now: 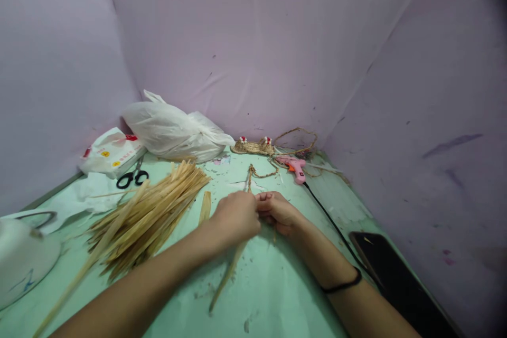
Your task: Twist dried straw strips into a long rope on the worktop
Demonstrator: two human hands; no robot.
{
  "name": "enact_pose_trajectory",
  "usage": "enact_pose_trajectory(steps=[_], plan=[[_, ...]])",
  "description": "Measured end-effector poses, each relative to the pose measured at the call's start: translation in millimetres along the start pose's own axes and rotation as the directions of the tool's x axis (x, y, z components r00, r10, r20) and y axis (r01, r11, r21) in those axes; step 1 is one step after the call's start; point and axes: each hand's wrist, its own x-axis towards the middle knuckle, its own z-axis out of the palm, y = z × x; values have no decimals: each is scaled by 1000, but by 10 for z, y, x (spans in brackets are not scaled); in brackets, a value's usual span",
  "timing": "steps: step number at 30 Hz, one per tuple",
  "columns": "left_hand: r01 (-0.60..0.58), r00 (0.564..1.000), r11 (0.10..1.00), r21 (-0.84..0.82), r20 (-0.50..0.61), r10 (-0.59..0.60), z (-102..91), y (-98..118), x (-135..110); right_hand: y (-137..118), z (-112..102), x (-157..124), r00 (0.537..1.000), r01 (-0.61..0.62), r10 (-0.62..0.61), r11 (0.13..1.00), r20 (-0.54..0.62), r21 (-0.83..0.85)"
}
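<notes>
My left hand (235, 217) and my right hand (278, 211) meet at the middle of the green table (277, 285), both with fingers closed. Between them they grip a braided straw cord (249, 178) that runs away from my fingers toward the back. Loose straw strips (226, 277) trail from under my left hand toward me. A flat straw piece (205, 206) lies just left of my left hand. My right wrist wears a black band (344, 285).
A big bundle of straw strips (146, 216) lies at the left, with black scissors (132, 178), a white packet (113, 153) and a white plastic bag (174, 132) behind it. Small woven straw items (253, 146) and a pink glue gun (295, 168) sit at the back. A dark phone (390, 274) lies right; a white bowl-like object (19, 259) sits far left.
</notes>
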Motion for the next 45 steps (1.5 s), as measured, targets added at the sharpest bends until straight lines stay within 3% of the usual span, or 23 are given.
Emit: enact_pose_trajectory(steps=[1, 3, 4, 6, 9, 11, 13, 16, 19, 22, 26, 30, 32, 33, 36, 38, 40, 43, 45], plan=[[-32, 997, 999, 35, -68, 34, -83, -30, 48, -8, -8, -6, 999, 5, -5, 1000, 36, 0], [30, 989, 996, -83, -140, -41, -212, -87, 144, -22, -17, -20, 996, 1, -1, 1000, 90, -6], [87, 989, 979, -186, -99, -107, -244, -113, 188, -27, -19, -27, 995, -1, 2, 1000, 103, -11], [211, 977, 898, -387, 103, -185, -236, -161, 259, -32, -21, -38, 993, 1, 0, 1000, 114, -14], [315, 917, 792, -523, 382, -112, -117, -222, 322, -16, -31, -23, 995, 24, -20, 999, 101, -36], [324, 909, 811, -487, 398, -125, -45, -244, 340, 17, -43, 18, 995, 59, -47, 989, 90, -133], [326, 922, 878, -352, 322, -214, -7, -243, 340, 60, -52, 68, 993, 120, -108, 944, 56, -308], [297, 949, 935, -193, 171, -266, 9, -222, 326, 84, -46, 94, 968, 187, -251, 781, -26, -595], [232, 971, 948, -217, 105, -214, 28, -211, 313, 8, -9, -4, 928, 158, -365, 577, -79, -802], [243, 969, 929, -279, 122, -216, 61, -206, 303, -110, 76, -177, 912, 69, -397, 404, -107, -912], [357, 932, 855, -375, 206, -299, 76, -204, 291, -152, 271, -354, 926, 27, -372, 232, -63, -972], [295, 945, 851, -434, 267, -192, 21, -264, 299, -88, 404, -397, 925, 26, -381, 99, -14, -995], [240, 951, 877, -417, 281, -127, -21, -310, 311, -87, 366, -375, 932, 78, -362, 126, 28, -989], [221, 951, 881, -418, 293, -100, -41, -331, 317, -100, 320, -355, 939, 108, -341, 183, 40, -977], [189, 946, 848, -495, 325, -21, -87, -376, 337, -170, 141, -271, 950, 134, -308, 521, -39, -843], [179, 942, 819, -545, 336, 18, -99, -395, 349, -206, 62, -215, 948, 96, -260, 784, -184, -613], [178, 937, 812, -557, 348, 34, -95, -412, 363, -209, 52, -175, 981, 33, -90, 950, -170, -311], [176, 930, 827, -534, 365, 38, -74, -433, 385, -150, 112, -133, 995, -84, 86, 996, 50, -33], [175, 928, 845, -505, 370, 29, -62, -436, 395, -96, 137, -102, 995, -82, 83, 996, 52, -22]])
